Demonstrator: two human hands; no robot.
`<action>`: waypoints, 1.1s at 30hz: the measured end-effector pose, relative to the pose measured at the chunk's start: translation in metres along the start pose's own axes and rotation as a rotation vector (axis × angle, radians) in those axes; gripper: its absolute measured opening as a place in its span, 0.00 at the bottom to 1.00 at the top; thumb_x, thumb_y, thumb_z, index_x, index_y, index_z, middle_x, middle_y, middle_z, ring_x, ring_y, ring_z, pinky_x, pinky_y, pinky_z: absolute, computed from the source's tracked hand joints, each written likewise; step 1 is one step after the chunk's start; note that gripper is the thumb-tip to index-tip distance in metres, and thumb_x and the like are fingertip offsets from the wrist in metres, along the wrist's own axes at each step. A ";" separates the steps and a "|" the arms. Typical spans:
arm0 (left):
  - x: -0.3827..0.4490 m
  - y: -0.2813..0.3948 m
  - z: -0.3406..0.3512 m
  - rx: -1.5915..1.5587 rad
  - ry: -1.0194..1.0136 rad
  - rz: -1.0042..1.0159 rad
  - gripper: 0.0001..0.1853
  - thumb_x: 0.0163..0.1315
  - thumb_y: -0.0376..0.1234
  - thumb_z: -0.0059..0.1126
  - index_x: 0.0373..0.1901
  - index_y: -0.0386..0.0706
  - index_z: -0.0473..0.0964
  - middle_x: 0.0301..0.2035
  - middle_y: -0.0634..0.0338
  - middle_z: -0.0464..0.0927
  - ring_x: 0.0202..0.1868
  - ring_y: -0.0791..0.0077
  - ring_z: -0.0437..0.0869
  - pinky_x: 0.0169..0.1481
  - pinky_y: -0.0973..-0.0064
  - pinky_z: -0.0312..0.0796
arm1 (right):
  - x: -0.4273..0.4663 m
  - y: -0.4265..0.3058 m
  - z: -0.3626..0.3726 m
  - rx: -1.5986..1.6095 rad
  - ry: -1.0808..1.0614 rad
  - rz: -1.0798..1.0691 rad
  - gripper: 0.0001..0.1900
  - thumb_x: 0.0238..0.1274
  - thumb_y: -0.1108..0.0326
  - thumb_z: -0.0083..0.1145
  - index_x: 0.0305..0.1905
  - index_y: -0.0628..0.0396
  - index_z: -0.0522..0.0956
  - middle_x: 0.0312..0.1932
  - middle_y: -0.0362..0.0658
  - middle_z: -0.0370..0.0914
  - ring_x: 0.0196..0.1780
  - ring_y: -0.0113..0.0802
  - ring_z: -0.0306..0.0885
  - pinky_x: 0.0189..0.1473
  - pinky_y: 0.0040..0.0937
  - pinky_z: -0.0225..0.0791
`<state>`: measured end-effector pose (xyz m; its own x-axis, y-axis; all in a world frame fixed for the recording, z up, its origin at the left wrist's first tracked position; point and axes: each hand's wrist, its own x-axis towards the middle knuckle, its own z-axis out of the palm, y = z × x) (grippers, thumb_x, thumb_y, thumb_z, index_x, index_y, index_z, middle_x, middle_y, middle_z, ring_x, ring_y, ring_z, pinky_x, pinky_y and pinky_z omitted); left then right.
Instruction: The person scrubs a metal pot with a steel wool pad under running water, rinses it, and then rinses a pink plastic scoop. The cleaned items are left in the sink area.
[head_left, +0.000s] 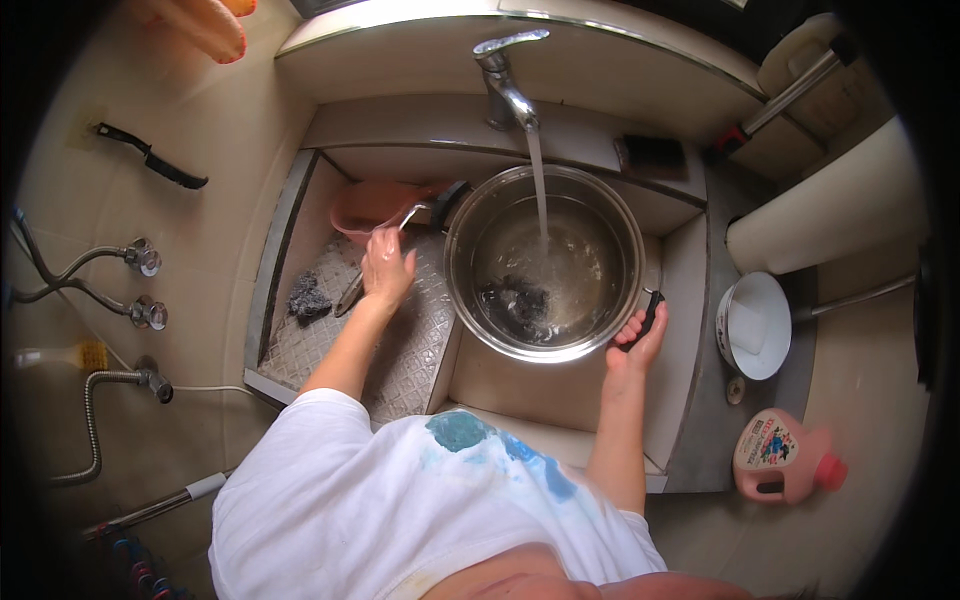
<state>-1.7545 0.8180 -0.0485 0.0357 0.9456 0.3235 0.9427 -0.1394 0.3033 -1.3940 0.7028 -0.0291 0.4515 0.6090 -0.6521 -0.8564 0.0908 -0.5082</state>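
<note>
A large stainless steel pot (459, 300) stands over the sink, with cloudy water (581, 277) inside. A dark mass (525, 300) shows in that water, too unclear to name. My right hand (637, 334) grips the pot's black side handle (652, 311). On the other side, my left hand (388, 268) is above the ridged washboard surface (409, 360), near a pink basin (364, 206) and the pot's other black handle (448, 204). Its fingertips are partly hidden, so its hold is unclear. Beside that wrist lies a narrow greyish tool (350, 294). Left of it sits a grey scouring pad (307, 298).
Water runs from a chrome faucet (514, 97) into the pot. A dark-bristled brush (652, 156) lies on the back ledge. At right are a white bowl (776, 330), a white pipe (825, 202) and a pink jug (776, 457). Valves (142, 256) and hoses line the left wall.
</note>
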 end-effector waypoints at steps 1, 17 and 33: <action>-0.008 -0.017 0.001 0.172 -0.117 -0.093 0.18 0.52 0.30 0.63 0.45 0.40 0.71 0.41 0.49 0.72 0.49 0.51 0.75 0.50 0.58 0.71 | 0.000 0.000 0.000 -0.009 -0.009 0.004 0.23 0.57 0.43 0.59 0.21 0.43 0.62 0.13 0.27 0.53 0.15 0.16 0.49 0.15 0.17 0.44; -0.063 -0.060 -0.078 0.151 -0.244 -0.286 0.10 0.68 0.39 0.46 0.37 0.41 0.72 0.30 0.46 0.79 0.35 0.49 0.82 0.39 0.55 0.72 | -0.003 -0.002 0.002 0.014 -0.035 0.018 0.22 0.59 0.45 0.58 0.22 0.45 0.62 0.14 0.28 0.54 0.15 0.17 0.50 0.15 0.17 0.45; -0.008 0.123 -0.011 -1.393 -1.363 -1.323 0.08 0.68 0.30 0.41 0.35 0.36 0.69 0.18 0.67 0.67 0.16 0.83 0.64 0.20 0.83 0.56 | 0.002 0.000 -0.003 0.056 -0.057 0.039 0.22 0.58 0.45 0.60 0.22 0.46 0.64 0.13 0.28 0.56 0.14 0.16 0.52 0.14 0.16 0.46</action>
<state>-1.6426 0.7905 -0.0036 0.4959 0.1570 -0.8540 -0.0472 0.9869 0.1540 -1.3927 0.7020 -0.0324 0.4042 0.6570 -0.6364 -0.8863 0.1095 -0.4499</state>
